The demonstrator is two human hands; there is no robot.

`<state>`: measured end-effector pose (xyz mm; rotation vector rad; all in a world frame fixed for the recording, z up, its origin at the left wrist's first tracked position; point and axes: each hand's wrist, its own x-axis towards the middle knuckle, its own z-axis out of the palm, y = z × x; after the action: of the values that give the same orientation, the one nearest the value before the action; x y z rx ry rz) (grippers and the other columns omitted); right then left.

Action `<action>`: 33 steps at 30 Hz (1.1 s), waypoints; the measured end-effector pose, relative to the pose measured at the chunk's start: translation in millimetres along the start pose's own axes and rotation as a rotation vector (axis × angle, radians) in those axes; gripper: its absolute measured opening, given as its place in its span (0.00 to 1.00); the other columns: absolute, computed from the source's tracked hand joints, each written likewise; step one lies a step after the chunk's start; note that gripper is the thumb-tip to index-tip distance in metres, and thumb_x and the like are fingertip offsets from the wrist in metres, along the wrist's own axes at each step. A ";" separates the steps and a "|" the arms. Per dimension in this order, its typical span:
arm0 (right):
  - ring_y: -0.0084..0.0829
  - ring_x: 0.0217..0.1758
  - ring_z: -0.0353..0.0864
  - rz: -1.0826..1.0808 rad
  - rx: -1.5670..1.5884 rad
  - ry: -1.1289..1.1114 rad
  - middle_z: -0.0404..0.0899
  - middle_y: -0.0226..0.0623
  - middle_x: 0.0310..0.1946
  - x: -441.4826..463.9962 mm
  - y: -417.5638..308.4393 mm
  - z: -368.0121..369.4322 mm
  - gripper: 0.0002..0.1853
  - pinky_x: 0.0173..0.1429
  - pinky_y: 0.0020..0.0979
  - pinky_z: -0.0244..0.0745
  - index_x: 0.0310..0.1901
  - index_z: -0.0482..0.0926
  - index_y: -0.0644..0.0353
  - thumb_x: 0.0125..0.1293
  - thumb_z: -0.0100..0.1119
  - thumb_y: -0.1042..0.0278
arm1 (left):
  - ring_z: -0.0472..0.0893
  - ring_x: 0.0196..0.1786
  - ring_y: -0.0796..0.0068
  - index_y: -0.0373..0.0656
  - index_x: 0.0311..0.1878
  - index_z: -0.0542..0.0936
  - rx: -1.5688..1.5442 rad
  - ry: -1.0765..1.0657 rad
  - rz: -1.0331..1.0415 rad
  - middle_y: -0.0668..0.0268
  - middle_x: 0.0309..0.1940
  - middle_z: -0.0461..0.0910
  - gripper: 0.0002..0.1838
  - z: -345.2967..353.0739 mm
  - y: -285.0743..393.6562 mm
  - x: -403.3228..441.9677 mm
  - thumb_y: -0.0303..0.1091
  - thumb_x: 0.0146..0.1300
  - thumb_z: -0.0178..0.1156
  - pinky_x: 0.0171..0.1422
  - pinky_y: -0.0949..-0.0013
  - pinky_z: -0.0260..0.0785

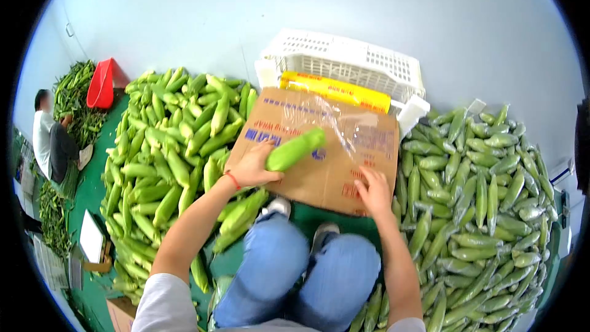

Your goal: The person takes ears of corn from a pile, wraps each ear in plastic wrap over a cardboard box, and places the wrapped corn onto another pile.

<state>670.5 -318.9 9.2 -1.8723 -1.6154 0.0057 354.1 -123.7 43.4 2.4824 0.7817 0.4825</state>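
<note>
My left hand [255, 167] is wrapped round a green ear of corn in its husk [298, 149], holding it tilted above a flattened cardboard sheet [307, 187]. At the right side of the cardboard is my right hand [375, 190], its fingers stretched and apart near the cardboard's surface. Clear plastic wrap [335, 124] lies wrinkled over the upper cardboard and runs down toward my right fingertips; whether they touch it is hard to see. Behind the sheet rests a wrap roll with yellow printing [335, 90].
Unwrapped corn [178, 147] is heaped on the left, film-wrapped corn [473, 209] on the right. A white plastic crate [350, 61] stands against the wall. Farther left are a red bin [101, 84], a seated person [52, 138] and a pile of husks [74, 95].
</note>
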 end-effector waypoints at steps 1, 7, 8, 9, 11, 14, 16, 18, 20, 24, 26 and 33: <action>0.47 0.55 0.74 0.021 -0.040 -0.009 0.79 0.42 0.53 10.6 1.3 11.1 0.24 0.61 0.41 0.70 0.59 0.77 0.58 0.61 0.65 0.64 | 0.63 0.72 0.40 0.34 0.58 0.73 0.093 -0.026 0.039 0.34 0.66 0.65 0.39 7.7 -11.2 25.4 0.53 0.49 0.70 0.76 0.53 0.56; 0.42 0.54 0.75 0.007 -0.143 0.054 0.79 0.34 0.49 61.0 13.5 35.2 0.08 0.58 0.42 0.70 0.44 0.81 0.54 0.63 0.63 0.67 | 0.81 0.48 0.49 0.43 0.61 0.71 0.032 -0.259 0.097 0.47 0.47 0.80 0.38 -0.2 -65.1 131.8 0.50 0.49 0.70 0.54 0.55 0.75; 0.43 0.55 0.76 -0.004 -0.083 0.048 0.79 0.35 0.48 68.1 15.4 36.5 0.07 0.60 0.42 0.70 0.43 0.81 0.55 0.64 0.62 0.68 | 0.81 0.47 0.49 0.43 0.60 0.71 0.110 -0.237 0.131 0.48 0.45 0.80 0.37 -2.0 -67.7 138.7 0.49 0.49 0.69 0.52 0.55 0.75; 0.43 0.56 0.76 -0.010 -0.026 0.035 0.80 0.36 0.47 69.8 16.7 35.7 0.05 0.61 0.43 0.69 0.42 0.81 0.55 0.65 0.61 0.69 | 0.81 0.46 0.49 0.43 0.59 0.71 0.181 -0.220 0.161 0.49 0.44 0.80 0.35 -3.8 -59.6 141.4 0.48 0.49 0.69 0.51 0.54 0.75; 0.40 0.57 0.79 -0.008 0.113 -0.004 0.82 0.40 0.44 60.5 36.4 39.3 0.04 0.62 0.39 0.71 0.43 0.78 0.60 0.69 0.55 0.74 | 0.82 0.44 0.50 0.43 0.56 0.72 0.269 -0.233 0.200 0.52 0.41 0.81 0.33 -5.1 -57.7 144.4 0.47 0.48 0.68 0.47 0.54 0.76; 0.34 0.54 0.81 0.455 0.547 0.069 0.81 0.42 0.44 40.7 20.7 4.5 0.05 0.57 0.33 0.73 0.44 0.75 0.64 0.72 0.50 0.77 | 0.82 0.41 0.48 0.43 0.56 0.73 0.152 -0.357 0.070 0.51 0.39 0.81 0.34 -25.2 -44.9 120.2 0.47 0.47 0.69 0.44 0.54 0.76; 0.33 0.44 0.79 0.410 0.490 0.194 0.77 0.39 0.38 16.9 16.8 -21.4 0.02 0.50 0.30 0.72 0.42 0.73 0.65 0.71 0.51 0.77 | 0.83 0.36 0.47 0.43 0.56 0.74 0.101 -0.265 0.111 0.51 0.36 0.81 0.34 -34.0 -43.8 77.0 0.46 0.45 0.70 0.42 0.54 0.77; 0.28 0.39 0.80 0.347 0.096 0.062 0.74 0.37 0.36 -26.0 23.4 -39.2 0.04 0.48 0.29 0.74 0.41 0.71 0.66 0.73 0.49 0.75 | 0.83 0.36 0.48 0.42 0.55 0.75 0.033 -0.194 0.186 0.52 0.34 0.81 0.34 -47.0 -43.9 30.7 0.44 0.43 0.72 0.42 0.54 0.77; 0.31 0.37 0.79 0.146 -0.110 -0.015 0.75 0.39 0.35 -44.0 -6.6 -58.9 0.04 0.46 0.30 0.74 0.39 0.72 0.65 0.72 0.51 0.73 | 0.84 0.39 0.50 0.41 0.54 0.76 0.040 -0.379 -0.087 0.52 0.36 0.82 0.34 -73.1 -23.3 -12.9 0.43 0.41 0.73 0.44 0.56 0.78; 0.35 0.36 0.80 0.414 0.151 -0.110 0.80 0.37 0.29 -84.9 -18.4 -45.2 0.06 0.45 0.33 0.74 0.38 0.74 0.61 0.72 0.50 0.70 | 0.83 0.44 0.51 0.40 0.56 0.75 -0.191 -0.255 -0.221 0.51 0.42 0.81 0.36 -85.1 -21.9 -75.3 0.43 0.42 0.74 0.50 0.60 0.77; 0.44 0.39 0.81 0.471 0.160 -0.108 0.82 0.37 0.31 -74.0 -26.7 -41.0 0.05 0.47 0.42 0.72 0.37 0.76 0.60 0.69 0.54 0.70 | 0.79 0.50 0.52 0.38 0.56 0.75 0.050 -0.053 -0.099 0.53 0.49 0.76 0.36 -92.3 -26.4 -77.4 0.40 0.40 0.74 0.54 0.60 0.75; 0.40 0.35 0.82 0.386 -0.011 -0.168 0.82 0.38 0.30 -67.6 -40.2 -34.0 0.04 0.43 0.37 0.75 0.42 0.72 0.60 0.72 0.50 0.71 | 0.80 0.48 0.55 0.53 0.61 0.74 0.124 -0.124 0.285 0.60 0.45 0.77 0.35 -31.8 57.7 35.1 0.41 0.45 0.72 0.49 0.60 0.77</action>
<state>632.8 -393.6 27.7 -2.2130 -1.3337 0.3273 391.6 -132.8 107.4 2.7251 0.4225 0.3825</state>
